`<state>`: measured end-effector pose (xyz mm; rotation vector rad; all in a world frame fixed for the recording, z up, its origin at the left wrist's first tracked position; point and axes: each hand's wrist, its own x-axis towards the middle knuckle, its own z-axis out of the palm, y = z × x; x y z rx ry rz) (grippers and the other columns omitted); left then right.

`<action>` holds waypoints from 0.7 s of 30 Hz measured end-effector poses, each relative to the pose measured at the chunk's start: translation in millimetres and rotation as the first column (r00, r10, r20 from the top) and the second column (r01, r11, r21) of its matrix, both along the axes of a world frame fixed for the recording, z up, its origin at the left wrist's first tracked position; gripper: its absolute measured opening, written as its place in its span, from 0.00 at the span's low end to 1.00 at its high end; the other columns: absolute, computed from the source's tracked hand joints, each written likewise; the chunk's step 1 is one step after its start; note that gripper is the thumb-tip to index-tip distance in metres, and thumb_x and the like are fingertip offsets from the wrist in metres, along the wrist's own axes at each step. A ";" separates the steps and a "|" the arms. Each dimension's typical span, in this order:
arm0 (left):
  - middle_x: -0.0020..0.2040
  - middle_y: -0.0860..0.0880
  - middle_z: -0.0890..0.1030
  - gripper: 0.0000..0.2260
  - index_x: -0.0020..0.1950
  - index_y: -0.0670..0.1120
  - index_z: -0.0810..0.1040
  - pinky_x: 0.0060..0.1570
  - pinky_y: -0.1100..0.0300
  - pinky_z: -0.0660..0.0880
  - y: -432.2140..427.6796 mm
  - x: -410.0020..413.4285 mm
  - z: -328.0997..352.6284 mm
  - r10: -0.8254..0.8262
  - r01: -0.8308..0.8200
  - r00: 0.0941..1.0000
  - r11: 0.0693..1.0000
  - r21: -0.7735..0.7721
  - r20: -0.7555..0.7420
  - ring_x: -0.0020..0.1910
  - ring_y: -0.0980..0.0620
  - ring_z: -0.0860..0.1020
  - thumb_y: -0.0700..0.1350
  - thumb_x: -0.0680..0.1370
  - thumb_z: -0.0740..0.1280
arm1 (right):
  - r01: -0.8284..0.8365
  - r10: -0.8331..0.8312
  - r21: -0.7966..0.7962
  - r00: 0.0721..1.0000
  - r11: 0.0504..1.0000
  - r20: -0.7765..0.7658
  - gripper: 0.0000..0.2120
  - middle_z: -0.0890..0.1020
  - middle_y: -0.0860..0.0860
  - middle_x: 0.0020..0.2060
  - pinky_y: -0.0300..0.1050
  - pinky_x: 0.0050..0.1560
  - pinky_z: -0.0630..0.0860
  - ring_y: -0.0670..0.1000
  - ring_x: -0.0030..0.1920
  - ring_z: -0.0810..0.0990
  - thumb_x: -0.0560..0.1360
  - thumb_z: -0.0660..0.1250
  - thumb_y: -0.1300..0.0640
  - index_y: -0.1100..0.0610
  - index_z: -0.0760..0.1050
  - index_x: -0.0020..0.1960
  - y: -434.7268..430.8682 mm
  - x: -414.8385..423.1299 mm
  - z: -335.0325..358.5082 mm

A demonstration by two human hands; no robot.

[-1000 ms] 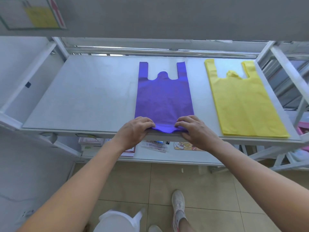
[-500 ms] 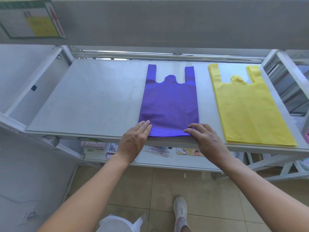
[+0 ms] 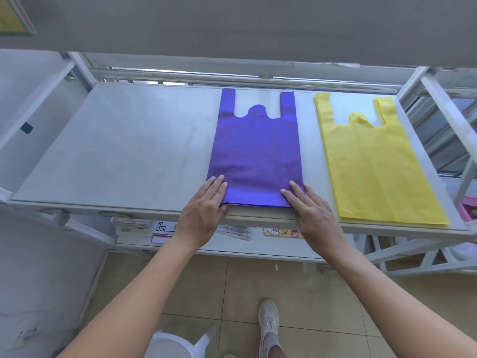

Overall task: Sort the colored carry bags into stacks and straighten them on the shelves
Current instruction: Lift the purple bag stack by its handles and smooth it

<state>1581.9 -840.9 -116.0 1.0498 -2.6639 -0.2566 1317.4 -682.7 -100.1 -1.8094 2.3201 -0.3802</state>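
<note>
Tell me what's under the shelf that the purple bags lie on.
A lower shelf holds flat printed items: a pinkish stack, a black-patterned white sheet, a colourful card. The upper shelf, the left hand and the right hand cover the rest.

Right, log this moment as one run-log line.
left hand flat on purple bags | right hand flat on same | yellow bags untouched, to their right

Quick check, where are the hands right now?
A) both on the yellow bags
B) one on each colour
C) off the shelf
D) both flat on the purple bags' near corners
D: the left hand and right hand lie flat on the near corners of the purple bags; the yellow bags lie untouched.
</note>
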 end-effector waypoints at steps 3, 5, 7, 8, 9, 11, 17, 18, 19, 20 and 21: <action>0.80 0.47 0.66 0.30 0.78 0.41 0.69 0.78 0.51 0.63 -2.0 -0.3 1.1 0.008 -0.008 1.000 1.000 0.019 -0.011 0.81 0.49 0.61 0.62 0.85 0.54 | -0.015 0.015 0.008 0.999 1.000 0.045 0.30 0.59 0.46 0.82 0.54 0.78 0.59 0.54 0.82 0.53 0.78 0.53 0.54 0.46 0.64 0.81 3.5 1.5 6.0; 0.79 0.47 0.69 0.31 0.77 0.41 0.72 0.76 0.50 0.67 -7.2 0.9 0.1 -0.020 0.020 1.000 1.000 -0.014 -0.001 0.79 0.47 0.65 0.62 0.84 0.54 | -0.020 0.021 -0.014 0.999 1.000 0.048 0.29 0.61 0.45 0.81 0.53 0.78 0.60 0.53 0.82 0.55 0.79 0.50 0.49 0.45 0.65 0.80 2.8 -0.3 9.8; 0.78 0.46 0.71 0.30 0.75 0.41 0.74 0.74 0.50 0.69 -12.2 5.4 -1.9 -0.064 0.065 0.998 0.996 -0.059 0.014 0.78 0.46 0.67 0.61 0.84 0.55 | -0.032 0.033 -0.026 0.999 0.999 0.030 0.24 0.63 0.44 0.80 0.53 0.76 0.63 0.52 0.80 0.58 0.84 0.54 0.45 0.44 0.67 0.78 1.6 -4.9 8.8; 0.78 0.46 0.71 0.29 0.74 0.41 0.75 0.73 0.50 0.70 -14.3 8.2 -2.9 -0.084 0.085 0.996 0.993 -0.083 0.016 0.78 0.47 0.67 0.61 0.84 0.56 | -0.045 0.046 -0.028 0.999 0.999 0.021 0.22 0.64 0.44 0.79 0.54 0.75 0.64 0.52 0.80 0.59 0.84 0.56 0.43 0.43 0.68 0.78 1.1 -7.6 7.6; 0.77 0.47 0.71 0.28 0.74 0.42 0.76 0.73 0.51 0.70 -15.8 10.7 -3.7 -0.100 0.100 0.995 0.990 -0.104 0.011 0.78 0.47 0.68 0.61 0.84 0.56 | -0.060 0.060 -0.028 0.998 0.998 0.020 0.22 0.65 0.44 0.79 0.55 0.74 0.66 0.52 0.79 0.60 0.84 0.59 0.43 0.43 0.69 0.77 0.6 -10.6 6.3; 0.77 0.47 0.72 0.27 0.73 0.43 0.77 0.73 0.52 0.71 -15.9 13.1 -3.5 -0.113 0.110 0.993 0.987 -0.120 -0.021 0.78 0.48 0.68 0.60 0.84 0.57 | -0.081 0.082 -0.029 0.996 0.996 0.038 0.22 0.66 0.43 0.78 0.56 0.73 0.67 0.52 0.79 0.61 0.83 0.62 0.43 0.42 0.70 0.77 0.3 -16.5 4.3; 0.76 0.47 0.73 0.26 0.72 0.42 0.78 0.71 0.51 0.73 -11.0 13.7 -0.1 -0.098 0.092 0.991 0.993 -0.072 -0.093 0.77 0.48 0.69 0.59 0.84 0.59 | -0.101 0.104 -0.038 0.991 0.994 0.085 0.23 0.63 0.44 0.81 0.54 0.77 0.64 0.49 0.82 0.56 0.84 0.62 0.46 0.45 0.69 0.78 3.8 -18.4 4.3; 0.77 0.47 0.72 0.26 0.72 0.42 0.78 0.72 0.51 0.72 -9.7 14.3 0.4 -0.102 0.096 0.990 0.994 -0.059 -0.099 0.78 0.48 0.68 0.59 0.84 0.59 | -0.100 0.103 -0.037 0.990 0.994 0.101 0.23 0.61 0.44 0.81 0.52 0.78 0.62 0.48 0.82 0.55 0.84 0.62 0.45 0.45 0.69 0.78 4.8 -17.4 5.9; 0.77 0.47 0.71 0.25 0.72 0.42 0.78 0.73 0.52 0.71 -8.2 14.3 1.4 -0.093 0.089 0.989 0.995 -0.036 -0.119 0.78 0.49 0.67 0.59 0.84 0.59 | -0.094 0.098 -0.034 0.988 0.995 0.123 0.24 0.60 0.44 0.82 0.51 0.79 0.60 0.47 0.83 0.53 0.84 0.61 0.44 0.45 0.69 0.78 5.6 -16.7 8.0; 0.77 0.48 0.71 0.23 0.71 0.43 0.78 0.72 0.53 0.70 -7.2 13.3 3.6 -0.061 0.062 0.986 0.998 0.000 -0.157 0.78 0.49 0.66 0.58 0.85 0.60 | -0.084 0.088 -0.035 0.985 0.996 0.151 0.24 0.59 0.45 0.82 0.49 0.80 0.58 0.46 0.83 0.52 0.83 0.60 0.43 0.46 0.69 0.78 5.9 -16.3 10.5; 0.77 0.48 0.72 0.20 0.69 0.44 0.79 0.71 0.55 0.70 -6.5 11.3 7.5 -0.006 0.015 0.978 0.999 0.043 -0.210 0.78 0.50 0.67 0.55 0.86 0.61 | -0.063 0.070 -0.043 0.980 0.997 0.185 0.24 0.59 0.46 0.82 0.47 0.80 0.57 0.45 0.82 0.52 0.83 0.60 0.43 0.46 0.69 0.78 5.6 -16.3 14.2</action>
